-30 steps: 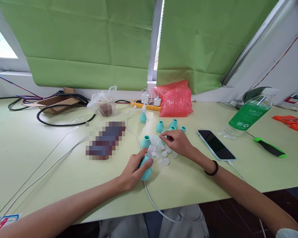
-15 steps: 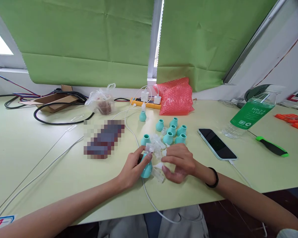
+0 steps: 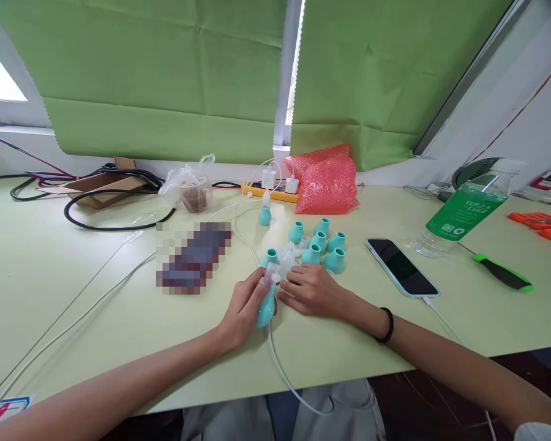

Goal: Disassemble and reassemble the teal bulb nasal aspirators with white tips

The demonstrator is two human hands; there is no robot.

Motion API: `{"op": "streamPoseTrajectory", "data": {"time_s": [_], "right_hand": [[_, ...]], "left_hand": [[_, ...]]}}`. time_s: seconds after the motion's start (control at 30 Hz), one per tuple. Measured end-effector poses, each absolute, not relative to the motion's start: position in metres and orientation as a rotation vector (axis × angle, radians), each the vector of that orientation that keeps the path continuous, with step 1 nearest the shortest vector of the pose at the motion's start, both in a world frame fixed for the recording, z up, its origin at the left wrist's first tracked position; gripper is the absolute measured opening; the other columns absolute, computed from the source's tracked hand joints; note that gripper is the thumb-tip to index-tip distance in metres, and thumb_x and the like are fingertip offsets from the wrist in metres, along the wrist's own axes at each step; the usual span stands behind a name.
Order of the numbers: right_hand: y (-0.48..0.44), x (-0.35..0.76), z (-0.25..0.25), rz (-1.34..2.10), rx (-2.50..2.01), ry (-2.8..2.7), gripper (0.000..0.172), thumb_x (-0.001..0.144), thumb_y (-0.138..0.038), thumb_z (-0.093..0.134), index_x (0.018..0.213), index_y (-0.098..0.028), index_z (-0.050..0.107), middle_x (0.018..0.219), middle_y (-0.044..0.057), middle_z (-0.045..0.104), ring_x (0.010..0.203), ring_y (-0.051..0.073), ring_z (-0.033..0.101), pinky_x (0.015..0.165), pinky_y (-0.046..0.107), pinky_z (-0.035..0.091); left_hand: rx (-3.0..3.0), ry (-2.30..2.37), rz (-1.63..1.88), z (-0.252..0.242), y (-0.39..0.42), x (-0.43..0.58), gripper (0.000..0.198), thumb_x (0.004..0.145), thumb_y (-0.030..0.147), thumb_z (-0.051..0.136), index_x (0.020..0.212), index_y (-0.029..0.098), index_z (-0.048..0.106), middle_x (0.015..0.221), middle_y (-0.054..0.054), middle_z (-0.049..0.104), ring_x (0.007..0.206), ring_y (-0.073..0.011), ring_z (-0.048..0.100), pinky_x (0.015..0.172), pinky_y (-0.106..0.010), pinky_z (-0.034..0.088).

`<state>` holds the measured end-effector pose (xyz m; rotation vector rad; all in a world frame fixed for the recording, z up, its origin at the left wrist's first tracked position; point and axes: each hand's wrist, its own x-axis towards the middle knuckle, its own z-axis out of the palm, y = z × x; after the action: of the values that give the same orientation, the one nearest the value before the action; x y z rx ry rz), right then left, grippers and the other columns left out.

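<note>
My left hand [image 3: 243, 309] is closed round a teal squeeze bulb [image 3: 266, 308]. A clear plastic connector [image 3: 272, 271] sits at the bulb's top, by my left thumb. My right hand [image 3: 314, 290] is beside it, fingers curled in, the fingertips close to the connector. Whatever its fingers hold, if anything, is hidden. Behind my hands lies a pile of clear plastic parts [image 3: 288, 260], partly covered. One open-necked teal bulb [image 3: 270, 257] stands just behind the held one. Several more teal bulbs [image 3: 334, 260] stand in a group to the right.
Farther back stands a teal bulb with a white tip [image 3: 264, 214]. A white cable [image 3: 275, 358] runs under my hands. To the right are a phone [image 3: 401, 266], a water bottle [image 3: 466, 208] and a screwdriver [image 3: 502, 272]. Pink bubble-wrap bags [image 3: 327, 185] lie by a power strip [image 3: 280, 195].
My right hand has moved left, up to the held bulb, and now covers the loose clear parts at the front. My left hand has tilted the bulb and shifted it slightly left.
</note>
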<state>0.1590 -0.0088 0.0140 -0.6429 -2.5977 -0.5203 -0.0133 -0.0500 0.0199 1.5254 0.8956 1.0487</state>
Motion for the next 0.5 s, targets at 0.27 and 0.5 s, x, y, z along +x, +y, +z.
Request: {"op": "streamPoseTrajectory", "data": {"time_s": [0.27, 0.5], "right_hand": [[-0.022, 0.15, 0.014, -0.139, -0.506, -1.964, 0.021, 0.069, -0.015, 0.06, 0.09, -0.015, 0.057, 0.052, -0.003, 0.051, 0.048, 0.008, 0.045, 0.047, 0.021, 0.038], [-0.028, 0.145, 0.017, 0.345, -0.526, -1.887, 0.025, 0.069, -0.008, 0.057, 0.091, -0.018, 0.062, 0.062, 0.001, 0.056, 0.054, 0.01, 0.05, 0.05, 0.023, 0.043]], "left_hand": [[1.527, 0.886, 1.022, 0.021, -0.051, -0.014, 0.028, 0.078, 0.043, 0.042, 0.078, 0.016, 0.046, 0.048, 0.004, 0.046, 0.046, -0.0105, 0.045, 0.045, -0.02, 0.034], [1.643, 0.851, 1.032, 0.018, -0.051, -0.012, 0.021, 0.08, 0.037, 0.043, 0.073, 0.017, 0.039, 0.054, 0.006, 0.041, 0.048, -0.0073, 0.036, 0.045, -0.019, 0.027]]}}
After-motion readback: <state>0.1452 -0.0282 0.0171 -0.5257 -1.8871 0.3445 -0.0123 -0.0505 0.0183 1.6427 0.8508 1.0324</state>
